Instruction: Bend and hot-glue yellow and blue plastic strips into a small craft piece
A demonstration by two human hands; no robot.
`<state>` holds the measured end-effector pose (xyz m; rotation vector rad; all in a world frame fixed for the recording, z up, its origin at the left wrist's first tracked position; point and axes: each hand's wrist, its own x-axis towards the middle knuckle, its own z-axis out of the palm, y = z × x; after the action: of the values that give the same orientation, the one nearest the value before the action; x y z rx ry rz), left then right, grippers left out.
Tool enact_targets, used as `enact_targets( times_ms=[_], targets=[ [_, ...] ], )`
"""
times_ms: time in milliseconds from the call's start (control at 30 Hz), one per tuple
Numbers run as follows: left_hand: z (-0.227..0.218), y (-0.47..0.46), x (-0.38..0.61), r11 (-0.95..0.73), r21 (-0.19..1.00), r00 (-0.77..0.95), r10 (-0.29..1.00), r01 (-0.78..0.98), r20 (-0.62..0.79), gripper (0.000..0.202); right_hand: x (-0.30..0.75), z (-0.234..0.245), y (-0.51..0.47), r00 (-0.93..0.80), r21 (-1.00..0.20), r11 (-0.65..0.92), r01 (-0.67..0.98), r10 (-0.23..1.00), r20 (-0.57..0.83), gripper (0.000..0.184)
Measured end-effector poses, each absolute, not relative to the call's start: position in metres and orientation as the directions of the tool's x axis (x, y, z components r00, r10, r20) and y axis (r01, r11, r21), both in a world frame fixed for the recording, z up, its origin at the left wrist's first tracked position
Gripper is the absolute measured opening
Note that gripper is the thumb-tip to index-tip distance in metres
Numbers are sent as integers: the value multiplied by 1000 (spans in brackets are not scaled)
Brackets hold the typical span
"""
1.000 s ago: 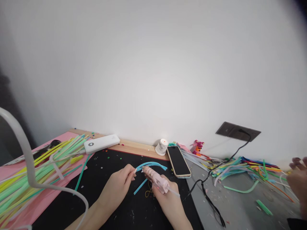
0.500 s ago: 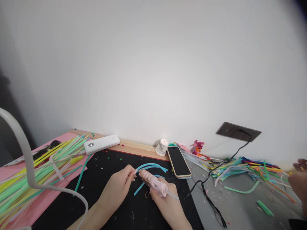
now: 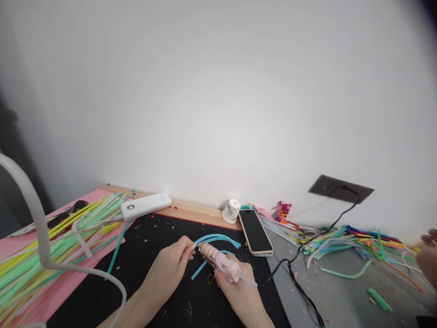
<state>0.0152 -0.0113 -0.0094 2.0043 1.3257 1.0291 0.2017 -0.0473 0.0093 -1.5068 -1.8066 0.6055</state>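
Between the fingertips of my left hand (image 3: 174,262) is the end of a bundle of blue pipe cleaners (image 3: 216,238), which arches away to the right. My right hand (image 3: 241,291) is wrapped round a pink glue gun (image 3: 220,263), with a pale glue stick (image 3: 248,280) jutting from its back end. The gun's front points at the pinched end of the bundle; its nozzle tip is hard to make out. Below the bundle, another blue pipe cleaner (image 3: 198,270) shows partly behind the gun. A small tan ring (image 3: 210,278) lies on the black mat (image 3: 177,305).
Pipe cleaners (image 3: 37,273) cover pink paper at left, behind a white curved stand (image 3: 41,228). A white power bank (image 3: 146,206), paper cup (image 3: 231,211), phone (image 3: 256,232) and pink figure (image 3: 283,212) line the back. A black cord (image 3: 302,291) crosses the right side; another person's hand (image 3: 428,255) is beyond.
Both my hands hold nearly the same pose, with the glue gun still by the blue bundle. The view has shifted slightly. At the right edge, the other person's hand has moved a little outward.
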Motion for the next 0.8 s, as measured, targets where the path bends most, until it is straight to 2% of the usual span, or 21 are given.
enact_targets(
  times_ms=[433,800],
  targets=[
    [-7,-13,15,-369,764,232,929,529,288,22,203,10,-47,-82,-754,218,620,973,214,13],
    [-7,-13,16,-372,771,226,928,516,296,22,205,7,-47,-72,-758,217,615,973,221,7]
  ],
)
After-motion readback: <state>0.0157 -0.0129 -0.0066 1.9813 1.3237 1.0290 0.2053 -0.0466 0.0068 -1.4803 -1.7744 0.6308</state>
